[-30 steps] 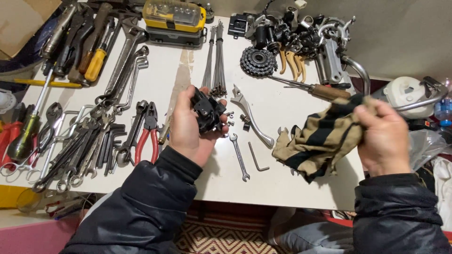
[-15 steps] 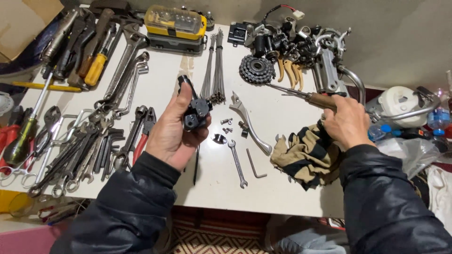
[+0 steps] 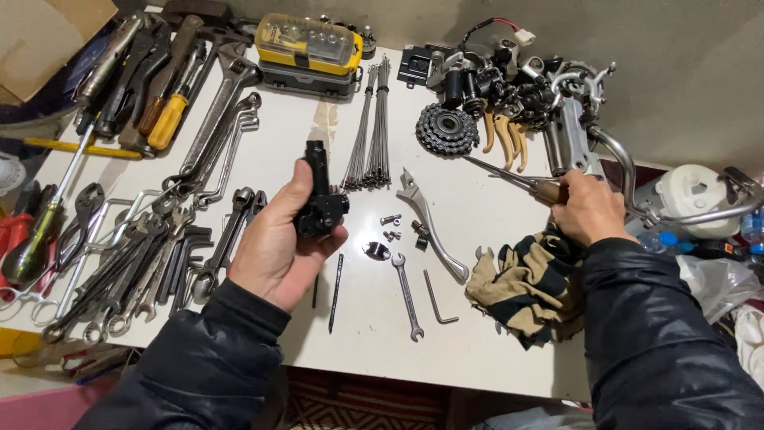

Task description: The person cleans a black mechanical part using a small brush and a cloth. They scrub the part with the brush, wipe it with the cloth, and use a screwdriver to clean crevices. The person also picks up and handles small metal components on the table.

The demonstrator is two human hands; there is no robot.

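I see my left hand (image 3: 274,251) at centre-left of the frame, fingers and thumb wrapped tight around a black metal lever-clamp part (image 3: 318,197), held upright just above the white surface (image 3: 477,350). My right hand (image 3: 587,211), at centre-right, is curled shut on the brown wooden handle of a thin pointed metal tool (image 3: 517,179) whose tip runs up-left toward a dark toothed sprocket cluster (image 3: 446,130). Just below that hand lies a crumpled beige-and-black striped cloth (image 3: 529,287).

At upper centre sits a rectangular yellow case with a clear lid (image 3: 309,44); what it holds is too small for me to make out. A brown cardboard box (image 3: 44,40) is cut off by the upper left corner. At the right edge a white rounded container (image 3: 691,191) is partly hidden behind a curved chrome tube (image 3: 629,171).

Between my hands lie a silver curved brake lever (image 3: 434,227), a small open-ended spanner (image 3: 406,295) and a bent hex key (image 3: 436,299)
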